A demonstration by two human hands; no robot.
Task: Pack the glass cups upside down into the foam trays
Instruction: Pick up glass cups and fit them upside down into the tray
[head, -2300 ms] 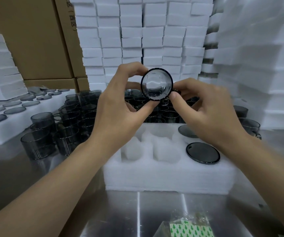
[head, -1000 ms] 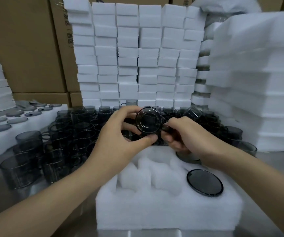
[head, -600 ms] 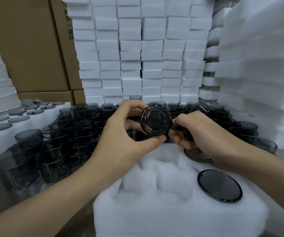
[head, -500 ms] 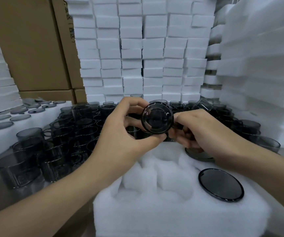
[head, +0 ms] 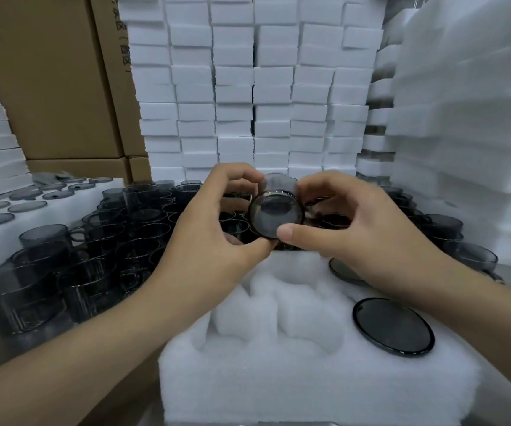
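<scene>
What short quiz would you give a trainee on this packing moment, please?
1. True or false: the left hand and the right hand both grip the glass cup.
2. Fill in: in the foam tray, the seated cup lies on the ___ side.
3. The glass cup is: A in the air; B in a tray pocket; C on the floor.
Key: 1 true; 2 right; 3 A.

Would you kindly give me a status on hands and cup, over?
Left hand and right hand both grip one glass cup, held up, not yet in the foam tray. One upturned cup seated at right. Empty pockets unobstructed.
</scene>
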